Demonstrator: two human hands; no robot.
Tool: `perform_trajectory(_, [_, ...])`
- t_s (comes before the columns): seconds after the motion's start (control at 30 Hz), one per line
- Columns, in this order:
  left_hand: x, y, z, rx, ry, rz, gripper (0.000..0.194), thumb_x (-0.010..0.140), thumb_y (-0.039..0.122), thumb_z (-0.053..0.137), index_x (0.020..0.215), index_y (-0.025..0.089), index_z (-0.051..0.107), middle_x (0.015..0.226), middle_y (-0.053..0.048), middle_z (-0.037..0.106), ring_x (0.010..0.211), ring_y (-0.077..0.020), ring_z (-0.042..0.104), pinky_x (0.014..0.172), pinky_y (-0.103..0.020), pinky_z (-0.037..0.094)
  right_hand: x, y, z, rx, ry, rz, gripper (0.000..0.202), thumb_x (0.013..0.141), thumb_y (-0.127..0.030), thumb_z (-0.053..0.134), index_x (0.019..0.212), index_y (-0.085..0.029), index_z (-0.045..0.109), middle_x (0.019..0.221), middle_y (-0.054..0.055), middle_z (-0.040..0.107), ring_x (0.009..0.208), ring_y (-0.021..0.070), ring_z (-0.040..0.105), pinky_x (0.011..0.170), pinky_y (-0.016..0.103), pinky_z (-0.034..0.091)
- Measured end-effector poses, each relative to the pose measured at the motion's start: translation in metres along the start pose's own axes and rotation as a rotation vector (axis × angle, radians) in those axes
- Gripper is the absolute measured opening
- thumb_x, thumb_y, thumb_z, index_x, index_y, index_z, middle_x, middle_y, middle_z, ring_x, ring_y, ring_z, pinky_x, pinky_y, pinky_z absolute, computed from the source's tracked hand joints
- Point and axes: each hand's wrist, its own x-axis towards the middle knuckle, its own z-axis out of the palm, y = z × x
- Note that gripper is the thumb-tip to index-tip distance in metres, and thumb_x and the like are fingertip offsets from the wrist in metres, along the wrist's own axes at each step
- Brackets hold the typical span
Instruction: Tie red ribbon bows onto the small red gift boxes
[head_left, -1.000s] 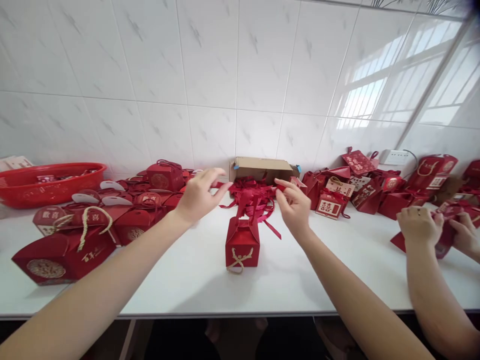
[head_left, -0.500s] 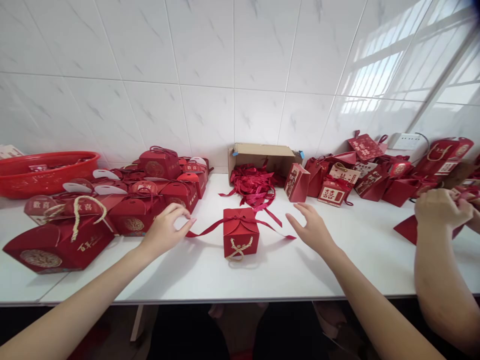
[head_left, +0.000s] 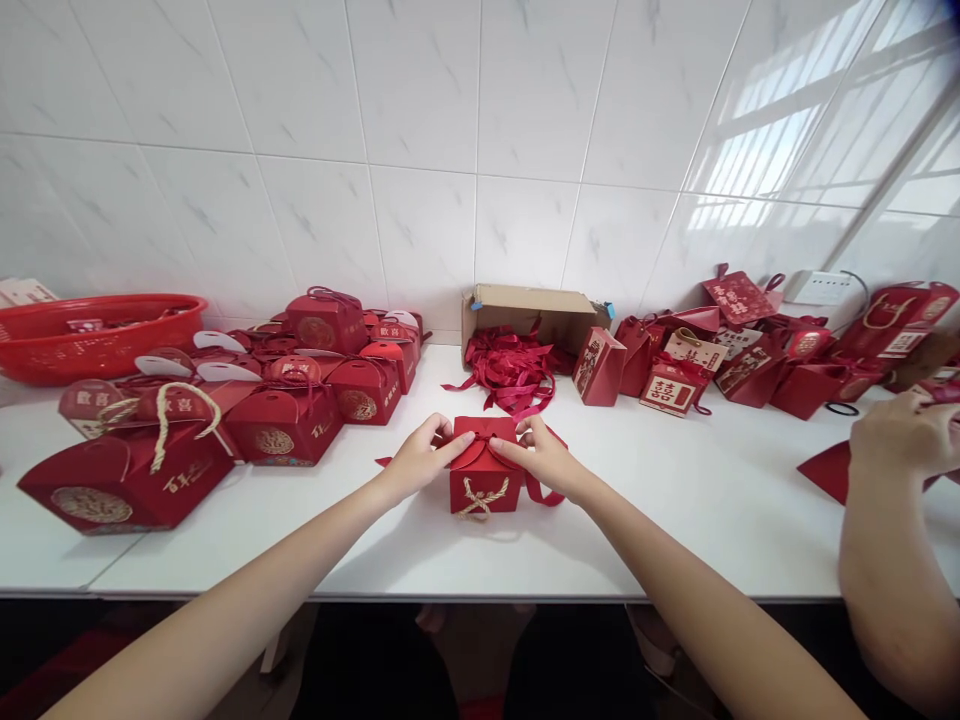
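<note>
A small red gift box (head_left: 486, 490) stands upright on the white table in front of me, a twisted gold cord on its front. A dark red ribbon (head_left: 546, 492) crosses its top, with a loop and a tail hanging on the right side. At the top left edge my left hand (head_left: 421, 455) has its fingers closed on the ribbon near the middle knot. My right hand (head_left: 551, 458) pinches the ribbon from the other side, thumb pointing at the knot. The fingertips partly cover the knot and the ribbon's left part.
Several red gift boxes (head_left: 281, 425) stand at left, before a red plastic basin (head_left: 97, 340). Behind my box, a cardboard box (head_left: 536, 297) lies with loose red ribbons (head_left: 514, 370) spilling out. More boxes (head_left: 600, 365) stand at right, near another person's hand (head_left: 896, 430).
Both hands have moved inward from the ribbon's outstretched ends to the knot on top of the box. The other person's hand has shifted slightly.
</note>
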Motion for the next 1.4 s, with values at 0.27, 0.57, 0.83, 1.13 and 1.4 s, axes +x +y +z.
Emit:
perform_trajectory(0.27, [-0.001,0.005,-0.003,-0.015,-0.06,0.008,0.039,0.072,0.051,0.062,0.072,0.021,0.037,0.068,0.006,0.042,0.063,-0.0115,0.042,0.056,-0.023,0.036,0.002,0.005,0.005,0.167,-0.004,0.015,0.05,0.073,-0.05,0.072,0.091,-0.023,0.033,0.092,0.003,0.063,0.074,0.018,0.067,0.052,0.025,0.051])
perform_trajectory(0.57, [0.001,0.0,0.001,-0.051,-0.093,-0.06,0.045,0.071,0.058,0.06,0.073,0.022,0.034,0.066,0.005,0.048,0.061,-0.0131,0.048,0.053,-0.023,0.036,-0.004,-0.009,0.006,0.126,-0.066,0.116,0.058,0.067,-0.048,0.077,0.09,-0.024,0.03,0.078,-0.002,0.059,0.053,0.0128,0.058,0.039,0.021,0.038])
perform_trajectory(0.83, [0.005,0.005,-0.012,-0.084,-0.223,-0.189,0.051,0.074,0.069,0.048,0.065,0.019,0.046,0.055,0.004,0.043,0.046,-0.0092,0.033,0.044,-0.023,0.022,0.002,-0.003,-0.014,-0.079,-0.079,0.028,0.054,0.082,-0.07,0.041,0.066,-0.018,0.044,0.062,0.0,0.049,0.056,0.011,0.042,0.048,0.024,0.027])
perform_trajectory(1.13, [0.011,0.004,-0.031,-0.006,-0.186,-0.163,0.057,0.063,0.062,0.066,0.051,0.02,0.029,0.049,0.007,0.026,0.042,-0.0072,0.023,0.04,-0.021,0.014,0.009,0.001,-0.032,-0.061,-0.035,-0.087,0.051,0.069,-0.064,0.065,0.058,-0.018,0.046,0.056,-0.004,0.038,0.054,0.0097,0.031,0.052,0.025,0.023])
perform_trajectory(1.4, [0.004,0.007,-0.036,0.063,-0.193,-0.026,0.044,0.068,0.054,0.065,0.056,0.019,0.04,0.057,0.004,0.037,0.052,-0.0105,0.039,0.045,-0.023,0.033,-0.006,-0.013,-0.043,0.184,-0.207,0.016,0.045,0.066,-0.057,0.073,0.059,-0.015,0.056,0.056,-0.003,0.042,0.054,0.0087,0.035,0.053,0.024,0.027])
